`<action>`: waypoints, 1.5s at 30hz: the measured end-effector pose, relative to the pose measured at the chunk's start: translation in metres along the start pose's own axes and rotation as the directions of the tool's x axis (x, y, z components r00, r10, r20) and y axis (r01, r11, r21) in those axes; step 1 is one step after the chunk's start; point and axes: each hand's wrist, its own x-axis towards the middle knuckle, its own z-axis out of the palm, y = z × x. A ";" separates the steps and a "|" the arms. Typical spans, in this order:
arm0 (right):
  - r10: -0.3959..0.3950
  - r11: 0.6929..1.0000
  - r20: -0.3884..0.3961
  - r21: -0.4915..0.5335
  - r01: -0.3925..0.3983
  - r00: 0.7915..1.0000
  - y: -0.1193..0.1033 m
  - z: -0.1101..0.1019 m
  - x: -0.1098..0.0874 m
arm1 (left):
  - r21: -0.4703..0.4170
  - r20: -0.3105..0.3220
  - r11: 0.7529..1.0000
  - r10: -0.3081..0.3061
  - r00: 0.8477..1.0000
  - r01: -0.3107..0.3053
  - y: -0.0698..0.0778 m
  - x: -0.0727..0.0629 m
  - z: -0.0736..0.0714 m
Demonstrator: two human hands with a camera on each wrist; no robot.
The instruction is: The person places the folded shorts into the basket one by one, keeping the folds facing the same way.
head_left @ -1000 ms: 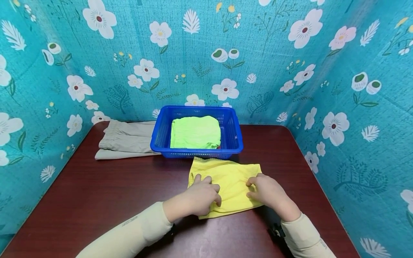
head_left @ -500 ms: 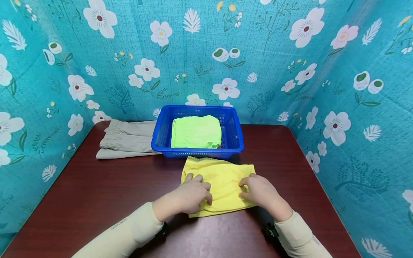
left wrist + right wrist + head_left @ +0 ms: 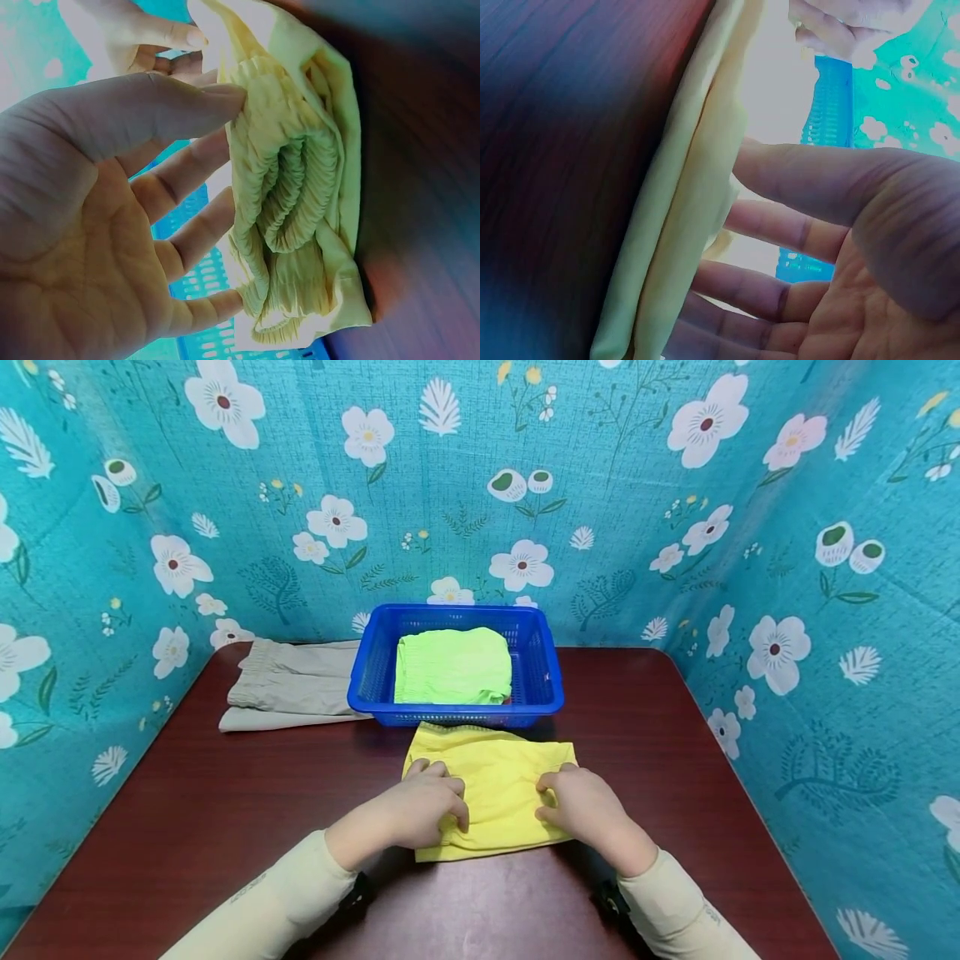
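Folded yellow pants (image 3: 495,785) lie flat on the table in front of the basket. At their left end, gathered elastic openings (image 3: 300,195) show in the left wrist view. My left hand (image 3: 416,806) rests on that end, its thumb and spread fingertips touching the cloth from above. On the right end rests my right hand (image 3: 588,806), thumb and fingers slightly bent, tips against the top layer. A smooth folded edge (image 3: 682,195) of the pants runs below the thumb in the right wrist view. Neither hand visibly pinches the cloth.
A blue perforated basket (image 3: 551,681) stands behind the yellow pants, with a folded bright green garment (image 3: 453,666) inside. Grey-beige pants (image 3: 296,681) lie left of the basket, touching it or partly hidden by it. Flowered curtains (image 3: 450,485) enclose the dark red table (image 3: 225,827).
Both hands have slid the yellow pants to the left across the table, fingertips staying on the cloth. The basket and other garments have not moved.
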 end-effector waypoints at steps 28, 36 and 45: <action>0.018 0.999 0.041 0.039 -0.019 0.999 -0.031 0.007 0.021 | -0.095 -0.066 0.995 -0.024 0.998 0.017 -0.023 -0.026 -0.002; 0.009 1.000 0.050 0.030 -0.010 0.999 -0.036 0.003 0.026 | -0.092 -0.031 0.994 -0.059 0.998 0.056 -0.026 -0.022 -0.005; 0.030 0.999 0.086 0.027 -0.033 0.996 -0.034 0.000 0.030 | -0.091 -0.004 0.991 -0.099 0.995 0.099 -0.027 -0.015 -0.007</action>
